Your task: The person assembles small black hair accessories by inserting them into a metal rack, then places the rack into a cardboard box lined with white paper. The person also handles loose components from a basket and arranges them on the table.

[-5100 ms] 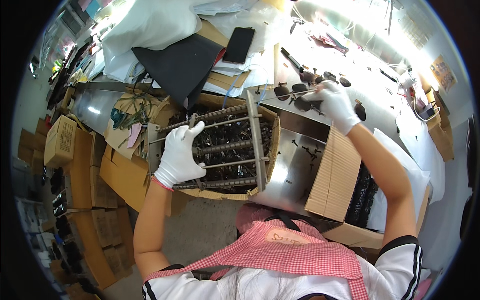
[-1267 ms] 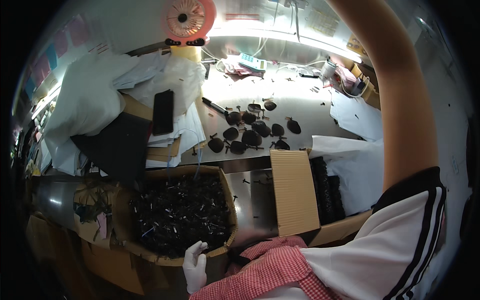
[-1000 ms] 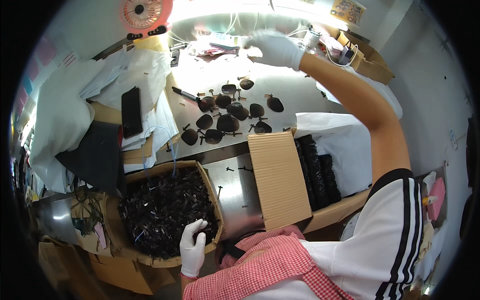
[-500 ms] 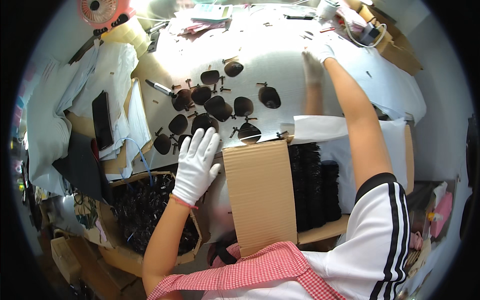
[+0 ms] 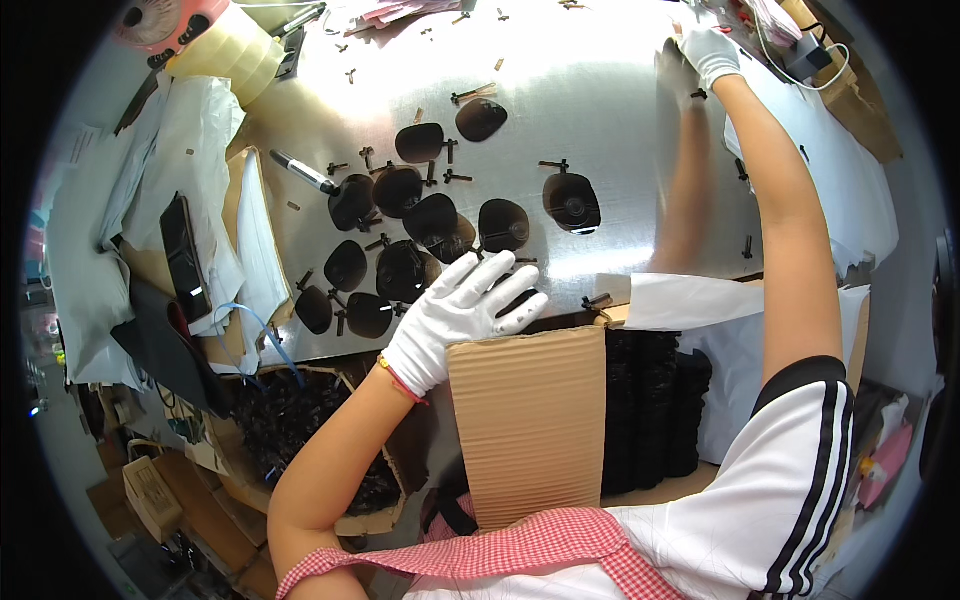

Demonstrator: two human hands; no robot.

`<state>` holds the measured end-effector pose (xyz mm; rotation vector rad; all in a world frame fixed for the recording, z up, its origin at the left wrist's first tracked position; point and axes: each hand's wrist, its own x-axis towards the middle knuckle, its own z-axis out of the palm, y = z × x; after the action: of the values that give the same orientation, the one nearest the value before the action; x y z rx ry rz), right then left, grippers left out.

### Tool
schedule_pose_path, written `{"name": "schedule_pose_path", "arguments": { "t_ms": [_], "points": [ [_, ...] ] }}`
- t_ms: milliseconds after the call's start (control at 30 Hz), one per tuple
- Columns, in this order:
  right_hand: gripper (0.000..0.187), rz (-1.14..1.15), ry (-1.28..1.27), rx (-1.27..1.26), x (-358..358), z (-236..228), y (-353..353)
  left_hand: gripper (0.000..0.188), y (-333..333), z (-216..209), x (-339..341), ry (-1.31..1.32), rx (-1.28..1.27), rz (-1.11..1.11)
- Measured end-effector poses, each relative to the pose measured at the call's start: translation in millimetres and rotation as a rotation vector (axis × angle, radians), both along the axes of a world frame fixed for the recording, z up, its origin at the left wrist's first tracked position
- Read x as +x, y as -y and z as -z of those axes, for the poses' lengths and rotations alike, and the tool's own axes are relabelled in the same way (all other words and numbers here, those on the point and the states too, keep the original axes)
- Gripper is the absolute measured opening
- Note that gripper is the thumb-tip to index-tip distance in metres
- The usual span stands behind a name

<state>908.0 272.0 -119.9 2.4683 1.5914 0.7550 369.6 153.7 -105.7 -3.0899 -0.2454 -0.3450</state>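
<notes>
Now our left hand (image 5: 455,315) rests spread open on the cardboard flap's (image 5: 530,420) far edge; our right hand (image 5: 712,52), grip unclear, reaches the table's (image 5: 600,100) bare far right.

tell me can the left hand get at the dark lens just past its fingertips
Probably yes: the left hand is open above the cardboard flap, fingers spread, and the lens lies bare on the metal table with nothing between.

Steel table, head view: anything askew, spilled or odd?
Nothing looks damaged. Small black cross-shaped pieces lie scattered loose over the steel table among the dark oval lenses, with no order. The left hand hovers spread at the cardboard flap; the right hand reaches the far edge.
</notes>
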Motion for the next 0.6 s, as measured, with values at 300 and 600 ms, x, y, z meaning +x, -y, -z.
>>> {"name": "schedule_pose_path", "arguments": {
  "t_ms": [300,600],
  "points": [
    [0.035,-0.47,-1.21,0.404,-124.3,-47.8,52.6,0.046,-5.7,-0.4,-3.1,0.093,-0.035,0.045],
    [0.027,-0.53,-1.584,-0.101,-302.0,-150.6,166.9,0.017,-2.4,-41.6,-47.8,0.699,-0.868,-0.682]
  ]
}}
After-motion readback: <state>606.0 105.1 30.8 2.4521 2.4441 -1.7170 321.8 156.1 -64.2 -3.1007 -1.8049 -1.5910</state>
